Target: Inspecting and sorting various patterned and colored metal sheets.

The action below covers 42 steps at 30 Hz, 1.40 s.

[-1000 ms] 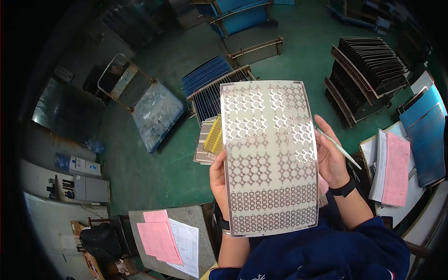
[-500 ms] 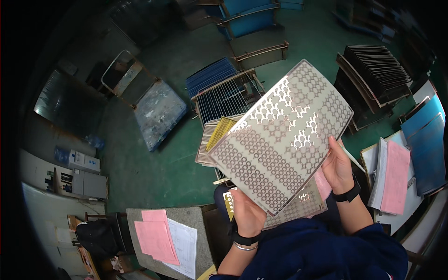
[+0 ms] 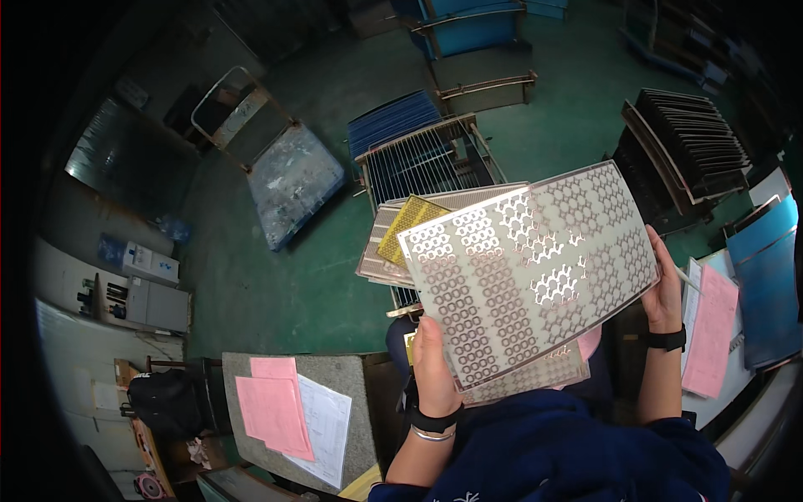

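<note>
A large pale circuit board panel (image 3: 510, 318) with rows of shiny, copper-coloured shapes is held up in front of me, tilted. My left hand (image 3: 435, 372) grips its lower left edge, the thumb upright along the side. At the right edge my right hand (image 3: 666, 293) is closed on it, most fingers hidden behind. A thin whitish stick (image 3: 691, 274) shows beside that hand; whether I hold it I cannot tell. Below, a similar panel (image 3: 544, 374) lies over my lap, partly covered. Behind the held panel are a yellow patterned sheet (image 3: 407, 227) and more patterned panels (image 3: 376, 255).
A wire rack (image 3: 410, 163) stands ahead, a flat trolley (image 3: 297, 184) to its left. Dark slotted racks (image 3: 690, 142) stand at far right. Pink sheets (image 3: 272, 410) lie on a grey table at left; another pink sheet (image 3: 711, 335) is at right, beside blue boards (image 3: 761, 276).
The held panel has turned clockwise and its right end has come lower. My right hand has moved right with it. My left hand has risen slightly, and the whole view has shifted a little.
</note>
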Motion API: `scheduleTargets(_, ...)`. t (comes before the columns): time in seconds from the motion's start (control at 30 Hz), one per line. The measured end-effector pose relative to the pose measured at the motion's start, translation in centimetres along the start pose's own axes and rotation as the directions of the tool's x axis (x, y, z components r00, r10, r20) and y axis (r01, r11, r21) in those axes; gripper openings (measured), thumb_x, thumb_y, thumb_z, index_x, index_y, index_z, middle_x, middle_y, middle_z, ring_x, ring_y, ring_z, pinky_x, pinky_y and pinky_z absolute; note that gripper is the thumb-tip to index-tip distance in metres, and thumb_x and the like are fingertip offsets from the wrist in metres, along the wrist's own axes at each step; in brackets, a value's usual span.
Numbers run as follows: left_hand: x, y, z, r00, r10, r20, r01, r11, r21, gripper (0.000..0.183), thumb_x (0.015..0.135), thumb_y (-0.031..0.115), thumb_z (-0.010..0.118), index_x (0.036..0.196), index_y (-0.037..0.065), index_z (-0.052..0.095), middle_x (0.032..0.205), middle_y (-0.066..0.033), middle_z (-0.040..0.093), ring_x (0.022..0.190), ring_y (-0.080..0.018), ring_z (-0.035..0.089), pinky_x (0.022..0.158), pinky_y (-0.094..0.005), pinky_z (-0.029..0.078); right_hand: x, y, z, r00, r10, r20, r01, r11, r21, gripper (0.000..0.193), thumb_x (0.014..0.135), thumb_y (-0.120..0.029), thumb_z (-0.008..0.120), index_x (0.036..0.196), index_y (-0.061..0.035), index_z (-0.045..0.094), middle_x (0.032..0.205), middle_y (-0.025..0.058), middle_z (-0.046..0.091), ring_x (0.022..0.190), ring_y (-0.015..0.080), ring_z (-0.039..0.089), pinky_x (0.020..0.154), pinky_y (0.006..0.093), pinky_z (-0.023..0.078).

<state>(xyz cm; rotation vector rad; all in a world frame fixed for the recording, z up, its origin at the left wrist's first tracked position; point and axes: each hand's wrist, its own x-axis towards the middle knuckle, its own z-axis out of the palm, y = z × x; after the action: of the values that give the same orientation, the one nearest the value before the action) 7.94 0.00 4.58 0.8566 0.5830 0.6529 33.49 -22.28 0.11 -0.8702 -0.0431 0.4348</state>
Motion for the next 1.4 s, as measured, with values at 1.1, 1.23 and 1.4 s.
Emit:
scheduleTargets(1.1, 1.7, 2.0, -3.5, 0.954, 0.282, -0.1, -0.254, 0.941, 0.225, 0.032, 0.1, 0.024, 0.039, 0.111, -0.003, 0.052, 0.101, -0.0103, 0.061, 0.088, -0.0133, 0.061, 0.077, -0.0264, 0.05, -3.4, -1.6, 5.0, 0.974, -0.066, 0.218, 0.167, 0.858, -0.486, 0.035, 0.096, -0.028, 0.047, 0.111, 0.0016, 0.057, 0.097, 0.0046, 0.063, 0.087, 0.0069, 0.057, 0.078, 0.0213, 0.045)
scheduleTargets(1.23, 1.8, 1.8, -4.2, 0.958, 0.276, -0.08, -0.252, 0.94, 0.231, 0.033, 0.1, 0.025, 0.039, 0.113, -0.003, 0.052, 0.101, -0.0094, 0.061, 0.088, -0.0134, 0.061, 0.077, -0.0267, 0.05, -3.6, -1.7, 5.2, 0.975, -0.067, 0.213, 0.165, 0.857, -0.487, 0.035, 0.096, -0.028, 0.047, 0.111, 0.0018, 0.057, 0.097, 0.0047, 0.063, 0.087, 0.0069, 0.057, 0.078, 0.0213, 0.045)
scheduleTargets(1.4, 1.9, 1.7, -4.4, 0.961, 0.267, -0.078, -0.244, 0.944, 0.22, 0.033, 0.1, 0.025, 0.04, 0.114, -0.002, 0.052, 0.103, -0.0099, 0.061, 0.089, -0.0142, 0.061, 0.078, -0.0271, 0.05, -3.7, -1.5, 5.6, 0.978, -0.071, 0.197, 0.159, 0.862, -0.481, 0.032, 0.097, -0.025, 0.047, 0.111, 0.0022, 0.057, 0.096, 0.0047, 0.063, 0.086, 0.007, 0.057, 0.078, 0.0212, 0.045)
